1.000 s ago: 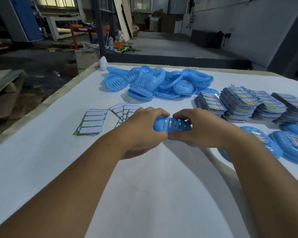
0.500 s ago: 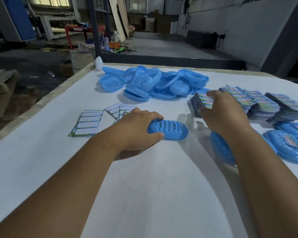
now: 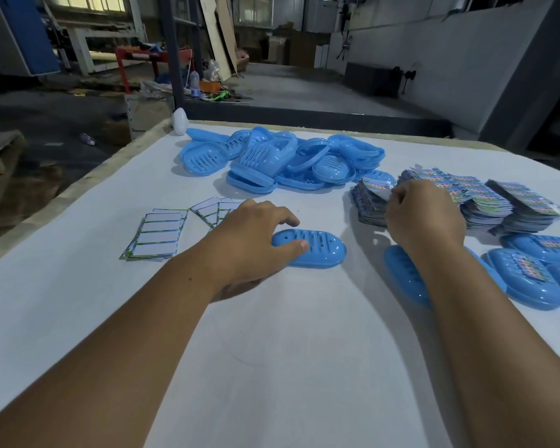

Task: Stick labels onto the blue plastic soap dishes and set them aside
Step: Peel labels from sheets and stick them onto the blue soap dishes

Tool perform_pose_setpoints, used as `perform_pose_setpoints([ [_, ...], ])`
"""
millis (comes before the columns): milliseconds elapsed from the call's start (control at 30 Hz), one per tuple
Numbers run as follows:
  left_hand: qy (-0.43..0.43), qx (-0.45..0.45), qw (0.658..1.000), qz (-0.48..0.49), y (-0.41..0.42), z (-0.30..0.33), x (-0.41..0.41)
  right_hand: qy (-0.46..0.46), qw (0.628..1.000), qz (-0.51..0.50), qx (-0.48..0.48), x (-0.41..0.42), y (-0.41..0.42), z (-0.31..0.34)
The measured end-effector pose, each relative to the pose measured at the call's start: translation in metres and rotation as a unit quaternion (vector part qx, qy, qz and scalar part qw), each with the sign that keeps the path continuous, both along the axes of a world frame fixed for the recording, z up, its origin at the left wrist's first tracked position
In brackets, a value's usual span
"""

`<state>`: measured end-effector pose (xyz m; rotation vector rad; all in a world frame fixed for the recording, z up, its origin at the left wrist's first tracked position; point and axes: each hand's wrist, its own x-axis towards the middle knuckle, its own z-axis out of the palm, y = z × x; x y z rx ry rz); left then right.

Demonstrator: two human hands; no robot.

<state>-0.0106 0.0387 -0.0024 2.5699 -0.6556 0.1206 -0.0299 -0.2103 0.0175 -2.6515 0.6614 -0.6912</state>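
1. Dish (image 3: 317, 250): blue, slotted, lying domed side up on the white table (image 3: 272, 367), near its middle.
2. Left hand (image 3: 253, 244): holds the dish's left end, thumb on the near edge, fingers over the far edge.
3. Right hand (image 3: 424, 221): at the label stacks (image 3: 466, 202) right of the dish, fingers curled and pinching the top label (image 3: 377, 187) of the nearest stack, its corner lifted.
4. Labelled dishes (image 3: 527, 273): on the right edge of the table, near side of the stacks, each with a colourful sticker on top; one partly hidden under the right forearm.
5. Dish pile (image 3: 282, 160): unlabelled blue dishes heaped at the far side of the table.
6. White cards (image 3: 157, 236): fanned out left of the left hand.
7. White egg-shaped object (image 3: 180, 121): at the far left corner.
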Motion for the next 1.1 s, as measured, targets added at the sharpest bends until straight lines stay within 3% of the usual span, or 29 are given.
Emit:
perform_pose_setpoints([
  [167, -0.017, -0.099, 0.994, 0.047, -0.008, 0.0, -0.002, -0.135, 0.991, 0.017, -0.019, -0.007, 0.013, 0.012],
  [333, 0.05, -0.24, 0.967, 0.07, -0.013, 0.005, -0.003, -0.202, 0.966, 0.162, 0.007, -0.017, 0.038, 0.015],
  [533, 0.144, -0.396, 0.899, 0.123, -0.009, 0.015, 0.004, -0.173, 0.931, 0.321, -0.018, -0.026, 0.072, 0.005],
  [833, 0.146, -0.383, 0.902, 0.135, -0.005, 0.01, 0.005, -0.052, 0.924, 0.379, 0.008, -0.022, 0.075, -0.008],
  [1000, 0.137, -0.378, 0.911, 0.09, -0.003, 0.013, 0.002, -0.154, 0.927, 0.309, 0.148, -0.014, 0.077, -0.012],
  [1100, 0.162, -0.369, 0.913, 0.055, -0.007, 0.013, -0.002, -0.159, 0.899, 0.281, 0.295, -0.006, 0.072, -0.009],
])
